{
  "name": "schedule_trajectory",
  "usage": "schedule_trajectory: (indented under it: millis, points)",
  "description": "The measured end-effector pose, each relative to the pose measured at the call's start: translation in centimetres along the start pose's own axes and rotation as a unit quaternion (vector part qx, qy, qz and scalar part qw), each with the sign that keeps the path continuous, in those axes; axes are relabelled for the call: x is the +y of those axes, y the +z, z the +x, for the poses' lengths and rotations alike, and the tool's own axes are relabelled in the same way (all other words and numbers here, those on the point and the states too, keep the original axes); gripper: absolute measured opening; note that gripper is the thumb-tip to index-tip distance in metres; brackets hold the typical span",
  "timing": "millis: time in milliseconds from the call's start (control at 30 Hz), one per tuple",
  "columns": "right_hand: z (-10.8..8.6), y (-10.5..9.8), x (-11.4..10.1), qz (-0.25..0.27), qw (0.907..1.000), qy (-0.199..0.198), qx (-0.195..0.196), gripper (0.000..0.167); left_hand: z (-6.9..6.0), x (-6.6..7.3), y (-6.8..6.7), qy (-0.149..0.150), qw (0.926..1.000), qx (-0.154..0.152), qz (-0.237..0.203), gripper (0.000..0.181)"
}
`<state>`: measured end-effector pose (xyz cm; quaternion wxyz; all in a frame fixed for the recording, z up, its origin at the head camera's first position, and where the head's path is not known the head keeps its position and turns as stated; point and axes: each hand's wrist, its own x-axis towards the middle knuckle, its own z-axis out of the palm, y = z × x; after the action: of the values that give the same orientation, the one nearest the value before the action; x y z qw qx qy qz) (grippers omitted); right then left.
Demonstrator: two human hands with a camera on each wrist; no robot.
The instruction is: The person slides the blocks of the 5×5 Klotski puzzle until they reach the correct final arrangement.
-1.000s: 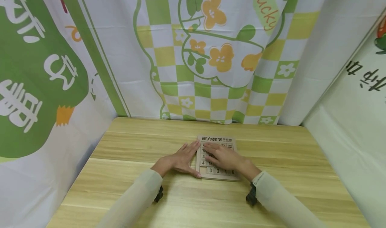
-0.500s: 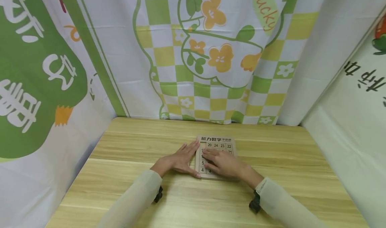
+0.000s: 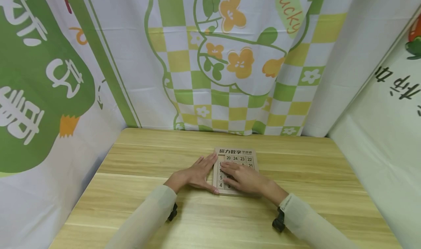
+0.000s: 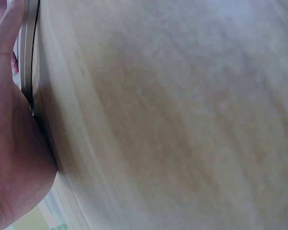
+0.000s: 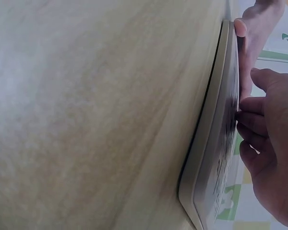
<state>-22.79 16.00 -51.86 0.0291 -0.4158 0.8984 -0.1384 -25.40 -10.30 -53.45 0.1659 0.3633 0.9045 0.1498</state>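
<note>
A wooden sliding number puzzle (image 3: 234,151) lies flat on the table, its numbered tiles inside a raised frame. A vacant slot (image 3: 221,157) shows at the tray's top left corner. Along the frame's left edge, my left hand (image 3: 196,174) rests with fingers and thumb spread. My right hand (image 3: 245,177) lies over the middle tiles, fingertips touching the left columns and covering many numbers. Seen from the side in the right wrist view, the fingers (image 5: 252,120) bend slightly down onto the tiles. The left wrist view shows mostly tabletop, with part of the left hand (image 4: 19,158) beside the frame.
The wood-grain table (image 3: 148,150) extends around the puzzle on all sides. A patterned curtain (image 3: 230,106) hangs behind its far edge, and printed cloth walls (image 3: 108,121) stand to the left and right. Each wrist wears a dark strap device (image 3: 279,219).
The left column of tiles has slid towards the person, so the vacant slot moved from the bottom left corner to the top left. My right hand shifted slightly nearer; the left stayed.
</note>
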Motion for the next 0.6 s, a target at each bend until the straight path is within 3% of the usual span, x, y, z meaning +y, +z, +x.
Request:
schedule_trajectory:
  millis: [600]
  points:
    - [-2.3, -1.5, 2.0, 0.006, 0.9993, -0.002, 0.038, 0.052, 0.1, -0.2, 0.2, 0.001, 1.0, 0.001, 0.003, 0.138]
